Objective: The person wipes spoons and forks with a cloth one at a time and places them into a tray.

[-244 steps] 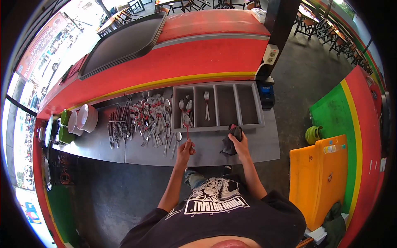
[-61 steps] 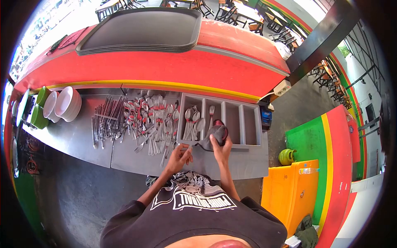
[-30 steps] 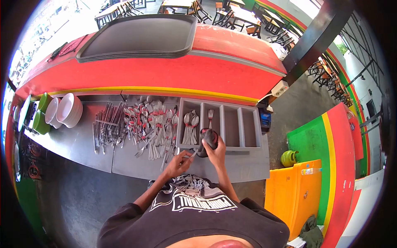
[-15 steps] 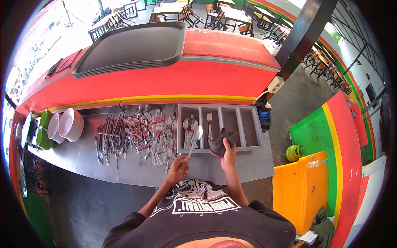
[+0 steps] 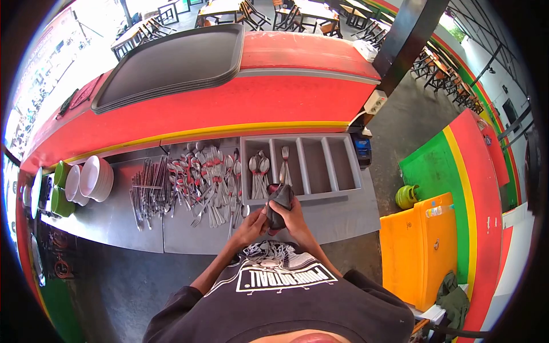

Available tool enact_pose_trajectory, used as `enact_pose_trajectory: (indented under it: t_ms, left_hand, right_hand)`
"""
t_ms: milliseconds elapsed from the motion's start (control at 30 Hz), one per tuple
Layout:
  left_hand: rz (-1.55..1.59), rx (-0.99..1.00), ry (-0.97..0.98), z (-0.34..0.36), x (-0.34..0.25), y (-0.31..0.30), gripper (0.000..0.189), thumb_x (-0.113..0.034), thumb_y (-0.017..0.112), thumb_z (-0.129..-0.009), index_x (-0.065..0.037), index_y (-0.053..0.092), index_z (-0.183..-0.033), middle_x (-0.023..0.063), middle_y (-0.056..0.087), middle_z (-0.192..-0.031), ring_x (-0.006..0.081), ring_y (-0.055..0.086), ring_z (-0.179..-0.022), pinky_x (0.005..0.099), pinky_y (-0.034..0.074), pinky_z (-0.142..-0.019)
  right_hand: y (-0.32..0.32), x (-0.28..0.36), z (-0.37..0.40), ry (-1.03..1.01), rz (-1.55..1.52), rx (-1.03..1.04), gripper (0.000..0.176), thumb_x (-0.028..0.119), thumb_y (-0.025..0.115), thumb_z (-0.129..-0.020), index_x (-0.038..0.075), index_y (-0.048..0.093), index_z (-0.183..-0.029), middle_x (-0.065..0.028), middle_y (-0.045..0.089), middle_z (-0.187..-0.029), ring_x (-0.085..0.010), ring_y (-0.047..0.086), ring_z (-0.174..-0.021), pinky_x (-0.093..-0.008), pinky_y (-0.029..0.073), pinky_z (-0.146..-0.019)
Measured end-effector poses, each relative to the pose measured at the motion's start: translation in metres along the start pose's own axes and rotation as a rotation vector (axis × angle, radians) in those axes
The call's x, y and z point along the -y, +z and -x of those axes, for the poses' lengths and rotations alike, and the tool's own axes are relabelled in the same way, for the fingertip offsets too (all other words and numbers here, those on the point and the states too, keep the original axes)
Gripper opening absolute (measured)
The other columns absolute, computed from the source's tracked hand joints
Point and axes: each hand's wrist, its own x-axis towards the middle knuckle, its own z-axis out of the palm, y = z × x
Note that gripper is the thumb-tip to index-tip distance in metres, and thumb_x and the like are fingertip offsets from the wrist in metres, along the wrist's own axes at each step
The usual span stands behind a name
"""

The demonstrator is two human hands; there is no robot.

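My left hand [image 5: 250, 228] grips a spoon whose bowl [image 5: 245, 210] shows just above the fingers; its other end is hidden by the hands. My right hand [image 5: 290, 216] holds a dark cloth [image 5: 280, 204] bunched against my left hand. Both hands meet at the front edge of a grey cutlery tray [image 5: 244, 171]. Spoons [image 5: 258, 167] lie in its leftmost compartment, and forks [image 5: 285, 157] in the second. Left of the tray is a spread-out pile of mixed spoons and forks [image 5: 211, 177].
Chopsticks [image 5: 147, 188] lie left of the pile, with stacked white bowls [image 5: 96, 178] and green bowls [image 5: 60, 201] farther left. Large black trays [image 5: 171, 66] rest on the red ledge [image 5: 309, 97] behind. A blue-black box [image 5: 362, 150] stands right of the cutlery tray.
My right hand and the cloth have moved left and toward my body to meet my left hand. The spoon, upright over the tray before, is now lower, with its bowl left of the hands.
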Motion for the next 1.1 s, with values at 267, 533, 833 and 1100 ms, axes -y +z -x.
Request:
enact_pose_trajectory:
  t_ms: [267,533,833,1100]
  left_hand:
    - [-0.652,-0.027,0.284,0.002,0.004,-0.01,0.012,-0.01,0.047,-0.094,0.0,0.052,-0.096,0.0179,0.061,-0.071,0.0369,0.062,-0.066,0.0436,0.047,-0.061]
    - [-0.645,0.019,0.329,0.014,0.016,-0.017,0.013,-0.007,0.049,-0.092,0.0,0.056,-0.1,0.0186,0.066,-0.08,0.0407,0.064,-0.073,0.0454,0.049,-0.065]
    - [-0.503,-0.074,0.177,0.023,0.028,-0.027,0.019,-0.015,0.047,-0.096,-0.001,0.059,-0.1,0.0079,0.055,-0.066,0.0188,0.056,-0.06,0.0336,0.045,-0.058]
    - [-0.355,-0.303,0.246,-0.004,0.028,-0.011,0.018,-0.008,0.047,-0.092,0.002,0.058,-0.103,0.0094,0.055,-0.062,0.0159,0.056,-0.057,0.0329,0.046,-0.058]
  right_hand:
    - [0.006,0.012,-0.007,-0.189,0.273,-0.239,0.037,0.016,0.077,-0.082,-0.001,0.059,-0.111,-0.0045,0.065,-0.098,-0.012,0.06,-0.086,-0.0279,0.049,-0.078]
    - [-0.014,0.004,-0.022,-0.363,0.272,-0.496,0.04,0.022,0.078,-0.082,-0.004,0.059,-0.106,-0.0098,0.065,-0.096,-0.015,0.061,-0.085,-0.0298,0.049,-0.077]
    - [-0.043,0.038,-0.026,-0.306,0.134,-0.68,0.047,0.019,0.076,-0.084,0.001,0.055,-0.122,-0.0063,0.06,-0.112,-0.016,0.057,-0.101,-0.0295,0.045,-0.089]
    - [0.01,0.026,0.014,-0.258,0.302,0.01,0.05,0.015,0.077,-0.081,0.001,0.054,-0.123,-0.0084,0.063,-0.108,-0.0167,0.062,-0.098,-0.031,0.049,-0.087]
